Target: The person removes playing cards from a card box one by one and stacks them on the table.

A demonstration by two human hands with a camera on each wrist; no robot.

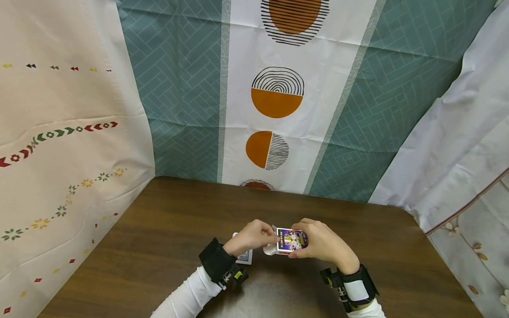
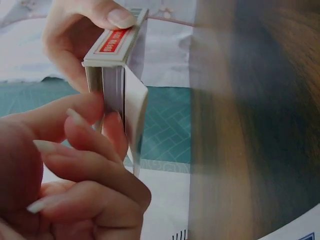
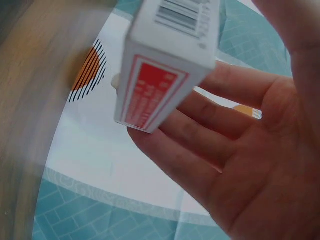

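Note:
My right hand [image 1: 324,240] grips a purple and white playing card box [image 1: 292,240], thumb on one narrow side and fingers on the other. The box's open end, with its flaps spread, faces left. Inside, the edges of a stack of playing cards [image 2: 113,87] show in the left wrist view. My left hand [image 1: 252,237] is at that opening, thumb and a fingertip pinching the cards at their edge, the other fingers curled. The right wrist view shows the box's closed end with a barcode [image 3: 179,15]. Other playing cards [image 1: 245,257] lie on the table, partly hidden under my left wrist.
The brown wooden table [image 1: 191,207] extends around both hands. A patterned teal and white curtain [image 1: 183,110] hangs behind it, with pale cloth [image 1: 59,185] at the left and white cloth [image 1: 449,145] at the right.

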